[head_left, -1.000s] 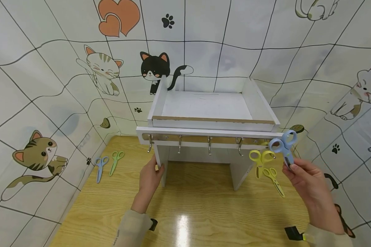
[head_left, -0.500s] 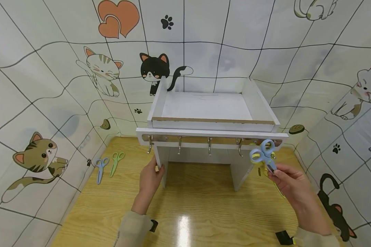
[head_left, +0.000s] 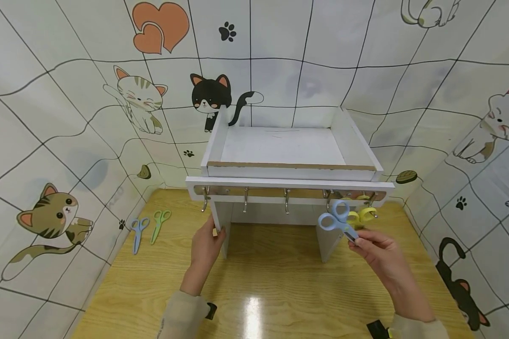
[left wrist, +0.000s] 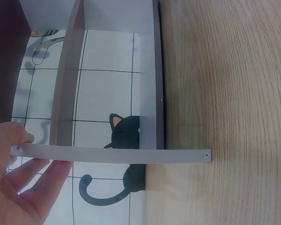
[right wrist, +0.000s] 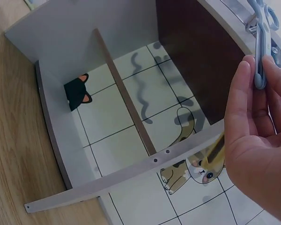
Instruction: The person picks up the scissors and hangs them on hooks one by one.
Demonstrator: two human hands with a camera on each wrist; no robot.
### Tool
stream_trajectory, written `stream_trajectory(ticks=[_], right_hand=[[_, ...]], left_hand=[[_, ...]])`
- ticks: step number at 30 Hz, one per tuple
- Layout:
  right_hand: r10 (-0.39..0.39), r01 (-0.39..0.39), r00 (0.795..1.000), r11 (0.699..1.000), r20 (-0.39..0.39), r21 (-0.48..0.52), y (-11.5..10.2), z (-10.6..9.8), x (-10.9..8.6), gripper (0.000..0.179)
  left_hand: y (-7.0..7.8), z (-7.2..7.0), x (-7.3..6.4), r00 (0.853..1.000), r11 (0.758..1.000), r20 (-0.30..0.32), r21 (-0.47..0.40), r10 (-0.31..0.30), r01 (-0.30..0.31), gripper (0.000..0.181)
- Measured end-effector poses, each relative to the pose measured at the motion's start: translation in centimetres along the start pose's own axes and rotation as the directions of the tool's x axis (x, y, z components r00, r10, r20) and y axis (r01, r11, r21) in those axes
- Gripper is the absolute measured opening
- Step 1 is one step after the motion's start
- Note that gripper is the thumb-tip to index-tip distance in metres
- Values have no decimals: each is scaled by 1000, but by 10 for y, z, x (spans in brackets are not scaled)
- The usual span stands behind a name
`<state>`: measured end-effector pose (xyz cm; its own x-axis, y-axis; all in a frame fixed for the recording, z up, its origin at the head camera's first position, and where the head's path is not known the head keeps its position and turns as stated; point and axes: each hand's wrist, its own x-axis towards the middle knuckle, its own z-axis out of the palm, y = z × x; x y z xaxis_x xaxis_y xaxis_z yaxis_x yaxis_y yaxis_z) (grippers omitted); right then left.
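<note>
A white shelf [head_left: 258,181] with a row of metal hooks [head_left: 286,200] along its front rail stands on the table. My left hand [head_left: 206,245] grips the front edge of its left side panel, thumb and fingers around the thin edge in the left wrist view. With my right hand [head_left: 383,259] I pinch light-blue scissors [head_left: 344,225] by the blade end, handle loops up and tilted left. Those loops are just in front of or below the fourth hook; contact cannot be told. Yellow scissors [head_left: 368,214] at the rightmost hook are partly hidden behind the blue pair and my hand.
Another blue pair of scissors [head_left: 138,234] and green scissors [head_left: 159,226] lie on the wooden table [head_left: 258,278], left of the shelf. An open-topped tray section [head_left: 280,146] forms the shelf's top. Cat-printed walls [head_left: 280,47] enclose the back and sides.
My right hand has carried the blue scissors leftward and slightly down, from right of the rail to the fourth hook. My left hand stays on the side panel.
</note>
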<state>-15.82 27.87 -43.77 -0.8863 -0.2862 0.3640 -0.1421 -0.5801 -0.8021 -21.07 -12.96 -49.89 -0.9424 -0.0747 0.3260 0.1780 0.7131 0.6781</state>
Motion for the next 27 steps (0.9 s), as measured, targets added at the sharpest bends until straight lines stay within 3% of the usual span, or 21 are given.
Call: stream_trajectory(ticks=[8,18,27], right_hand=[[2,-2,1000,1000,26,10,8,2,1,42],[167,-164,985,984,-45,67,27,-4,0,43],[241,-238,970,966,-22,104,37,-11,-3,43]], left_hand=[[0,0,0,1000,1000,-1,-1,-6,6,32],[0,1,0,1000,1000,-9,7,3,-3,31],[0,1,0,1000,1000,-7,8,1,-1,29]])
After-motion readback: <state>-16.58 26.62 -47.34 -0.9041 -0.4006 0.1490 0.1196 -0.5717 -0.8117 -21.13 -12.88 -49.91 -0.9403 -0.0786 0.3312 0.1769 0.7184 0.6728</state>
